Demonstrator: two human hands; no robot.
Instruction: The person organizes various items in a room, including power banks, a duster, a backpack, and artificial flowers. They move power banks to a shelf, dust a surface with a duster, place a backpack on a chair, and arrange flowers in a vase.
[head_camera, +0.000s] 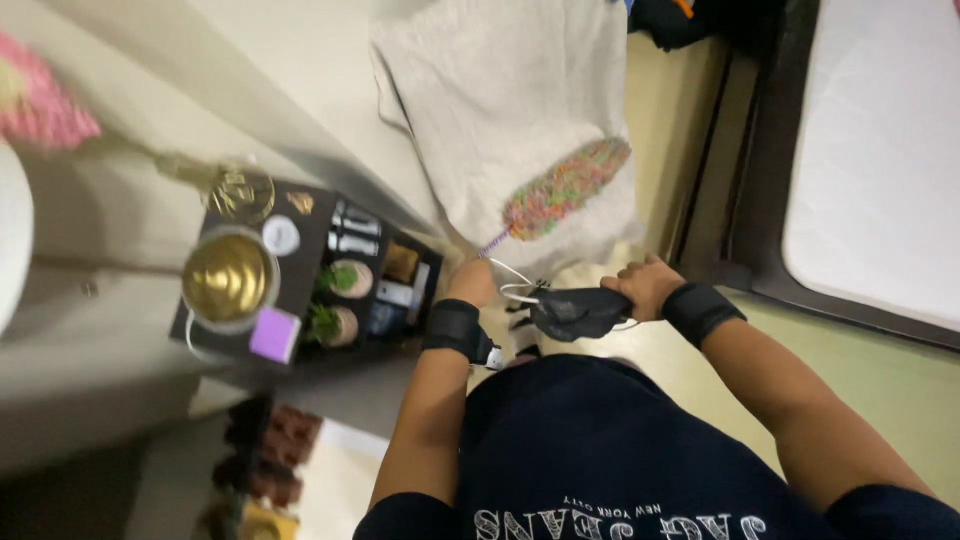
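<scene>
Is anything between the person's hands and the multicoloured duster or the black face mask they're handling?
Nothing visible. The left hand already grips the handle end of the multicoloured duster, whose head lies over a grey cloth. The right hand holds the black face mask directly, and its white loops hang between the two hands.

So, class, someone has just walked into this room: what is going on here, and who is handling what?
A person looks down at their own two hands. The left hand grips the handle of a rainbow-coloured duster, whose fluffy head lies over a grey cloth. The right hand holds a black face mask with white ear loops. Both wrists wear black bands. To the left stands a dark shelf with a gold bowl and small potted plants.
</scene>
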